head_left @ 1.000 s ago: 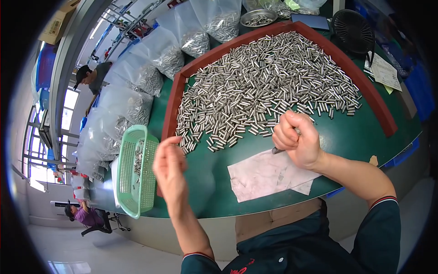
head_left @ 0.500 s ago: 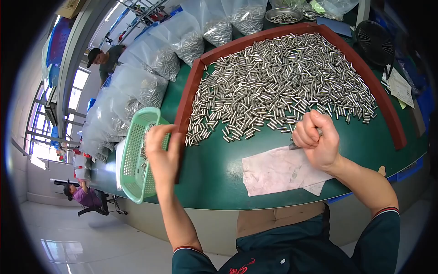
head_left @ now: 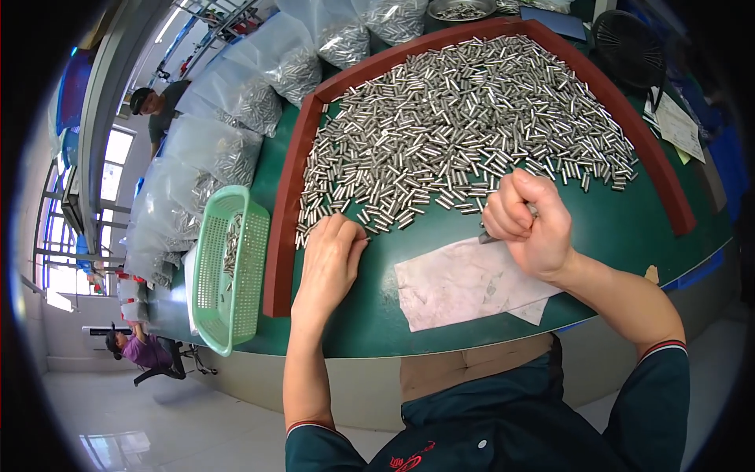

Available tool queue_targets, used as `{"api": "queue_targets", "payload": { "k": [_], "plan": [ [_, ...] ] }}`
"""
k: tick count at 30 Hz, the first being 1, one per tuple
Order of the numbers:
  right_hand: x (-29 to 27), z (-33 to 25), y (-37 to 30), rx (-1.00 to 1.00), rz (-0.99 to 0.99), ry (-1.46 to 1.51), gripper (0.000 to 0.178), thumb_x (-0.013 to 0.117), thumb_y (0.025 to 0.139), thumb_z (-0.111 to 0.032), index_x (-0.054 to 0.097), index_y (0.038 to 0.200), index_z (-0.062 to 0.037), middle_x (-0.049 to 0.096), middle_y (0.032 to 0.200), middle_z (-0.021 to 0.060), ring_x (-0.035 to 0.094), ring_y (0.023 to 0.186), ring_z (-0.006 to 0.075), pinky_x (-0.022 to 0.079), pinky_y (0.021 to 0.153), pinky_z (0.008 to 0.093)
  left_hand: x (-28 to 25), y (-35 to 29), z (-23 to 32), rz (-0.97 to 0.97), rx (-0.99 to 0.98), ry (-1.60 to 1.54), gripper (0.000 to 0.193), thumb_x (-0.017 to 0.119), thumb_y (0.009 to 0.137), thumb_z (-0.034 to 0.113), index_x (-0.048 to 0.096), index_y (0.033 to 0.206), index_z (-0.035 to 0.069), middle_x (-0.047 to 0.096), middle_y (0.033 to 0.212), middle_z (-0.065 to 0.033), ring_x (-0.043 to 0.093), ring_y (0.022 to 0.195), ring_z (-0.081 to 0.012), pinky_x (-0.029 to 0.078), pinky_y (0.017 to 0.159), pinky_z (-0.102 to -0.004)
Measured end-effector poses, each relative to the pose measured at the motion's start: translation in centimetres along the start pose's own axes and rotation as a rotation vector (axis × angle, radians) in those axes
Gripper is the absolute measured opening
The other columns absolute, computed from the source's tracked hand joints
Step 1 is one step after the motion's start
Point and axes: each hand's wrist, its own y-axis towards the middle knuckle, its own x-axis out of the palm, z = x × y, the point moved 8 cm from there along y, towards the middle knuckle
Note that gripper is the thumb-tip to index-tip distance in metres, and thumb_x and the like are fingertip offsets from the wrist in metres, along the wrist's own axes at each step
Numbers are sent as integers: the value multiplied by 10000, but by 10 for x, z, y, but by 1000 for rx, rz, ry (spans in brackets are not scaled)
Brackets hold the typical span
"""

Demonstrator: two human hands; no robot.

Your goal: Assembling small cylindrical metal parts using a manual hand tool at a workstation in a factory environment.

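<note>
Short shiny metal pins (head_left: 464, 118) lie in a wide heap on the green tabletop. At the heap's near left edge rests my left hand (head_left: 329, 256), fingers bent and drawn together; a tiny bright bit shows by the thumb tip, too small to make out. My right hand (head_left: 531, 224) is closed in a fist above a stained whitish cloth (head_left: 448, 287). A grey metal piece (head_left: 487, 236) pokes out from the fist's lower left side, the rest of it hidden by the fingers. Left of my left hand, a pale green mesh basket (head_left: 250, 267) has some pins inside.
A red-brown wooden border (head_left: 285, 212) bounds the heap left, back and right. Clear plastic bags of pins (head_left: 295, 67) line the left and back. A metal bowl (head_left: 462, 11), a black fan (head_left: 627, 47) and papers (head_left: 680, 130) stand farther back. Two people are off left.
My left hand has gone from over the basket's right rim, across the wooden border, to the heap's near left edge. The right fist stays closed. The whole view has shifted slightly.
</note>
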Motion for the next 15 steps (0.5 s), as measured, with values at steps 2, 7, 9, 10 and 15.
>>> {"api": "queue_targets", "payload": {
  "k": [2, 7, 9, 10, 15],
  "plan": [
    [2, -3, -1, -1, 18, 2, 411, 299, 879, -234, 267, 485, -118, 225, 399, -26, 145, 373, 85, 154, 389, 250, -3, -1, 17, 4, 10, -100, 81, 571, 716, 20, 504, 763, 21, 484, 728, -104, 467, 707, -278, 368, 632, -360],
    [1, 0, -2, 3, 24, 46, 414, 293, 882, -238, 273, 487, -117, 223, 398, -29, 147, 371, 82, 161, 387, 247, 14, 15, 72, -98, -7, -448, 69, 592, 690, 14, 533, 726, 12, 516, 674, -87, 500, 656, -238, 394, 598, -322],
    [3, 0, -3, 10, 22, 55, 417, 285, 886, -239, 277, 487, -119, 227, 399, -31, 152, 372, 81, 168, 388, 246, 22, 23, 85, -70, 41, -460, 76, 595, 675, 25, 522, 695, 29, 493, 665, -78, 469, 635, -243, 376, 607, -329],
    [3, 1, -4, 17, 18, 65, 417, 284, 887, -237, 278, 488, -118, 229, 401, -32, 155, 373, 80, 169, 389, 245, 27, 24, 87, -76, 48, -471, 76, 595, 675, 25, 522, 695, 29, 493, 665, -78, 469, 635, -243, 376, 607, -329],
    [3, 9, -5, 68, -2, 71, 416, 295, 890, -225, 280, 491, -109, 235, 414, -34, 176, 382, 77, 174, 398, 241, 39, 22, 88, -61, 48, -439, 104, 611, 637, 11, 512, 664, 32, 490, 650, -66, 465, 614, -237, 366, 582, -332]
  ]
}}
